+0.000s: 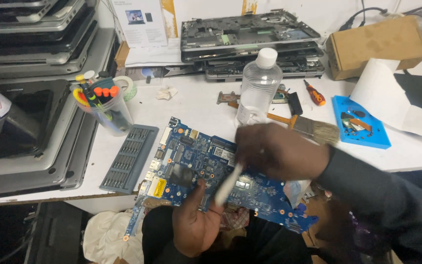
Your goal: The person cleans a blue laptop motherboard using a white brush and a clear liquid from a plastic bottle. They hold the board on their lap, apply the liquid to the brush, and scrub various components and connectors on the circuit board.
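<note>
The blue circuit board (206,176) is gripped from below by the left hand (196,220), thumb pressed onto its near edge, and it is held tilted over the front edge of the white tabletop (191,105), partly above the lap. Above the board's right half, the right hand (277,151) is clenched around a white brush handle (228,183), whose lower end is angled down onto the board's middle, just beside the left thumb; the motion is blurred, so the bristles cannot be made out.

Just behind the right hand, a clear plastic bottle (259,85) with a white cap is stood upright; its contents cannot be told. Beside it a wooden-handled paintbrush (304,126) is laid flat. To the left, a clear cup (108,110) is packed with screwdrivers and pens, yellow and orange tops upward, and a grey bit case (130,156) is laid open with its rows of bits. To the right, a blue tray (365,134) is seen with small parts in it, near an orange screwdriver (315,93).
</note>
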